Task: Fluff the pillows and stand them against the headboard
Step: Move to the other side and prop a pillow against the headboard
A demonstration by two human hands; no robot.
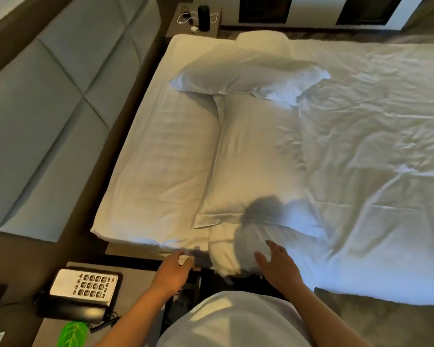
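A person's open right hand (277,264) and loosely curled, empty left hand (177,267) reach toward the near pillow (256,156) lying flat on the bed, away from the padded headboard (43,116); soft and light, it looks best gripped at both short ends
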